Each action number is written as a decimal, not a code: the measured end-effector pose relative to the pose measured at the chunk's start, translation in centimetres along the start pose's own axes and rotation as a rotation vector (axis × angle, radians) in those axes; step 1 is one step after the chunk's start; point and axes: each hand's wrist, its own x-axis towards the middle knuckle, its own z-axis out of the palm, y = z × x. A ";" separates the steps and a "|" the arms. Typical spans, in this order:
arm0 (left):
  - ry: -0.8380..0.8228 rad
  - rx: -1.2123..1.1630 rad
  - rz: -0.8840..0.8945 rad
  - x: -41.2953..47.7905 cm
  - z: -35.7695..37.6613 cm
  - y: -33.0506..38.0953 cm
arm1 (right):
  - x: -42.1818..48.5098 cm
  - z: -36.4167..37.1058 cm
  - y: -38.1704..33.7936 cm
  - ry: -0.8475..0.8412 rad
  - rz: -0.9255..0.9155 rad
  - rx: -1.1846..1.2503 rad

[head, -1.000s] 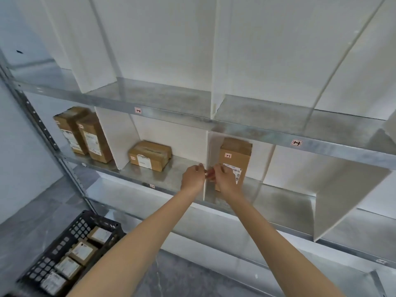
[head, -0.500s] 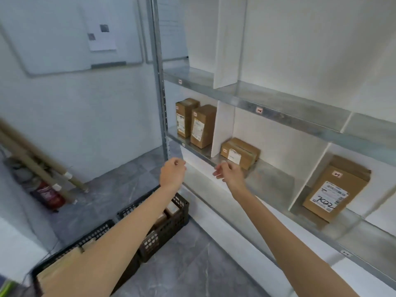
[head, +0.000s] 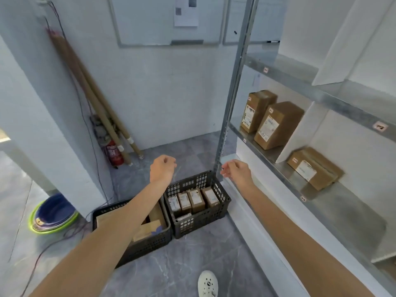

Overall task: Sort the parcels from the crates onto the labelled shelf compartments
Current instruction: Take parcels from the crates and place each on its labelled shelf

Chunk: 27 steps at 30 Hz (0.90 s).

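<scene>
left hand [head: 162,169] empty, fingers loosely curled | right hand [head: 237,172] empty, fingers loosely curled | small brown cardboard parcels [head: 194,200] upright in black plastic lattice crate [head: 199,222] on floor, below both hands

Just below your left hand [head: 162,169] and right hand [head: 236,171], two crates sit side by side on the floor. The right crate [head: 199,220] holds a row of parcels [head: 196,200] on end, and the left crate [head: 154,244], under your left forearm, holds more. Right of your right hand runs the shelf [head: 342,215]: two upright parcels [head: 278,125] side by side in the far compartment, one flat parcel [head: 315,168] in the next one nearer, while beyond your left hand a fire extinguisher [head: 114,155] stands against leaning tubes [head: 85,82].
</scene>
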 end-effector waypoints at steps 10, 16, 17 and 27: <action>-0.017 -0.008 -0.119 10.9 5.5 -0.3 | 14.0 3.4 1.5 -0.134 0.081 -0.113; -0.065 -0.016 -0.232 16.3 9.4 -0.5 | 22.1 4.3 2.0 -0.191 0.137 -0.154; -0.079 -0.020 -0.262 17.2 9.8 -0.7 | 23.3 4.5 2.0 -0.207 0.150 -0.162; -0.233 -0.059 -0.385 29.3 13.6 -4.1 | 34.3 9.3 5.5 -0.261 0.293 -0.217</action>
